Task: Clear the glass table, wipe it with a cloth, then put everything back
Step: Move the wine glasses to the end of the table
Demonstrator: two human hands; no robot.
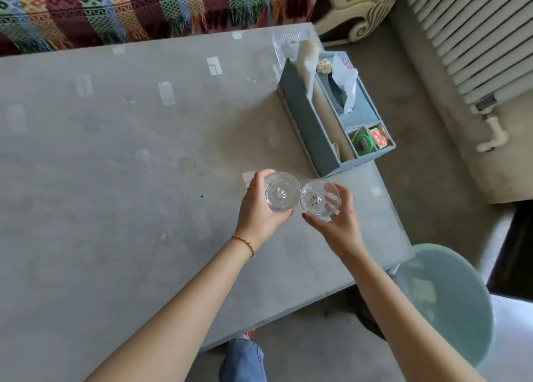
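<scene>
A denim-clad knee [245, 358] shows at the bottom edge, with a smooth, round, pale blue stool [450, 304] to its right. Above them two bare forearms reach over the glass table [115, 208], whose flat top reads grey and carries pale rectangular reflections. The left hand [256, 211], with a thin braided bracelet [245, 244] at the wrist, curls around a clear round glass [281, 191]. The right hand [340, 223] wraps a second clear glass [318, 198] just beside the first; the rims look close to touching, and whether the glasses rest on the table is hard to tell from above. Beyond them, at the table's right edge, stands a boxy grey-blue organiser [300, 116] with a white tissue [346, 84] sprouting from its slot and small colourful items in its end compartments. Behind it lies a ribbed clear plastic tray [281, 43]. Farthest off, a woven, fringed, striped throw [144, 4] and a white ribbed radiator [476, 30].
</scene>
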